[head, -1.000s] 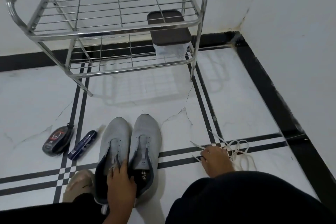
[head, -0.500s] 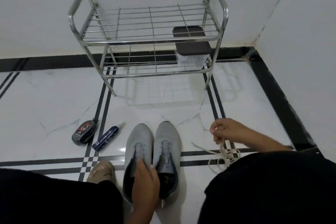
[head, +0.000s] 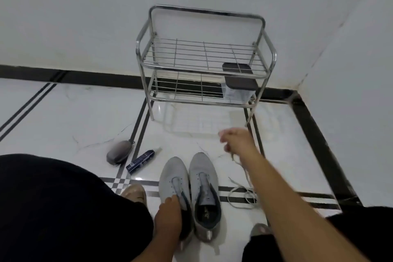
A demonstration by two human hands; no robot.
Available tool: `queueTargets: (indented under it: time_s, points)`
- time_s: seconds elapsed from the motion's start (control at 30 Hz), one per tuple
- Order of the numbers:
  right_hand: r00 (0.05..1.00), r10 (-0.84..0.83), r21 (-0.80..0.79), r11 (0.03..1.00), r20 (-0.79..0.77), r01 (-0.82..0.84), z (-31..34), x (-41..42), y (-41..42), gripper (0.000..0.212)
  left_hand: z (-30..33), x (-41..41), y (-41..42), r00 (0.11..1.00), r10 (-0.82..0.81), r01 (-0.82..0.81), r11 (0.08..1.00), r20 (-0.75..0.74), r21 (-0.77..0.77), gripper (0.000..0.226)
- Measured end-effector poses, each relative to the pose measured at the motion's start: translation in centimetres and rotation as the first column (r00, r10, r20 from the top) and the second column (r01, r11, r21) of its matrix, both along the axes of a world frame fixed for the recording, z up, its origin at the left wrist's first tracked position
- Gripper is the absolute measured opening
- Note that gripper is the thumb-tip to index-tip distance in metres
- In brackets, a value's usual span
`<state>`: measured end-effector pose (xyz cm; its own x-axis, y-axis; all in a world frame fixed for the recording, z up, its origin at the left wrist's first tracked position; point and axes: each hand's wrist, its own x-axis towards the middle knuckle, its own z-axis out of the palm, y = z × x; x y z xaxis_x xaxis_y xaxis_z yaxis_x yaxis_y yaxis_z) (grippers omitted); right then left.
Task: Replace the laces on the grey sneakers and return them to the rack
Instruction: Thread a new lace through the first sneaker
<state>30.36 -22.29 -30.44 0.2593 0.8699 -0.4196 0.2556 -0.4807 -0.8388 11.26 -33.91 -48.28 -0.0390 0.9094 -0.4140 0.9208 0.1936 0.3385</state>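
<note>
Left hand point(head: 170, 217) grips the collar of the left grey sneaker point(head: 173, 178), its twin point(head: 204, 185) touching alongside on the floor point(head: 74, 117). Right hand point(head: 236, 140) is up, blurred, pinching a white lace point(head: 242, 195) that trails down in loops. Behind stands the steel rack point(head: 204, 55).

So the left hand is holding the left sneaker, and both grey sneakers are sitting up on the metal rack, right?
Not quite. The head view shows both grey sneakers on the floor in front of the metal rack, not on it. The left hand does hold the left sneaker.
</note>
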Motion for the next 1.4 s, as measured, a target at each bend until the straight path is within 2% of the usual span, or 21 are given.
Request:
queueTargets:
  time_s: [0.1, 0.23, 0.3, 0.37, 0.43, 0.5, 0.67, 0.83, 0.93, 1.03, 1.17, 1.3, 1.4]
  points:
    - [0.998, -0.061, -0.223, 0.973, -0.029, 0.053, -8.2, -3.9, -7.5, 0.018, -0.1, -0.2, -1.6, 0.997, -0.077, 0.077, 0.996, -0.002, -0.039, 0.028]
    - [0.971, -0.194, -0.379, 0.917, -0.142, 0.128, -14.2, -5.7, -15.7, 0.012, 0.5, -0.3, -2.9, 1.000, 0.008, -0.009, 0.995, -0.008, -0.101, 0.026]
    - [0.951, -0.270, -0.400, 0.896, -0.148, 0.193, -14.6, -6.1, -15.0, 0.014, 0.7, -0.6, -3.4, 0.997, 0.083, -0.080, 0.986, 0.013, -0.148, 0.027]
    - [0.934, -0.318, -0.324, 0.911, -0.164, 0.254, -13.7, -6.5, -12.2, 0.013, 1.0, -0.7, -3.6, 0.984, 0.175, -0.166, 0.967, 0.028, -0.193, 0.029]
    - [0.960, -0.237, -0.184, 0.960, -0.147, 0.209, -12.8, -7.1, -9.1, 0.010, 1.0, -1.0, -3.1, 0.967, 0.251, -0.240, 0.949, 0.032, -0.204, 0.034]
    - [0.983, -0.151, -0.109, 0.984, -0.110, 0.139, -12.7, -7.6, -7.3, 0.008, 0.8, -1.0, -2.2, 0.966, 0.257, -0.247, 0.951, 0.031, -0.188, 0.042]
    - [0.998, 0.065, -0.174, 0.983, 0.021, -0.060, -17.1, -9.4, -7.5, 0.014, -0.9, -0.9, -0.4, 0.950, 0.311, -0.311, 0.941, -0.016, -0.131, 0.031]
    - [0.990, 0.125, -0.245, 0.960, -0.065, -0.138, -20.5, -10.9, -7.5, 0.023, -2.5, -1.7, 0.9, 0.934, 0.356, -0.355, 0.928, -0.019, -0.112, 0.020]
    - [0.983, 0.181, -0.261, 0.948, -0.030, -0.182, -21.3, -11.1, -7.5, 0.022, -2.7, -1.9, 1.0, 0.918, 0.397, -0.395, 0.914, 0.004, -0.087, 0.019]
    - [0.908, 0.378, -0.236, 0.912, 0.177, -0.334, -21.4, -11.3, -7.4, 0.011, -2.8, -2.0, 0.6, 0.883, 0.467, -0.463, 0.883, 0.051, -0.076, 0.016]
    - [0.736, 0.536, -0.299, 0.844, 0.415, -0.446, -20.7, -12.0, -7.4, 0.022, -3.0, -1.9, -0.2, 0.879, 0.464, -0.463, 0.886, 0.105, -0.043, 0.019]
    - [0.654, 0.582, -0.327, 0.813, 0.483, -0.482, -20.7, -11.8, -7.7, 0.030, -3.0, -1.8, -0.4, 0.876, 0.465, -0.466, 0.884, 0.126, -0.022, 0.021]
    - [0.690, 0.572, -0.284, 0.820, 0.444, -0.497, -21.1, -11.4, -8.1, 0.029, -2.8, -1.7, -0.4, 0.907, 0.408, -0.409, 0.912, 0.104, -0.007, 0.021]
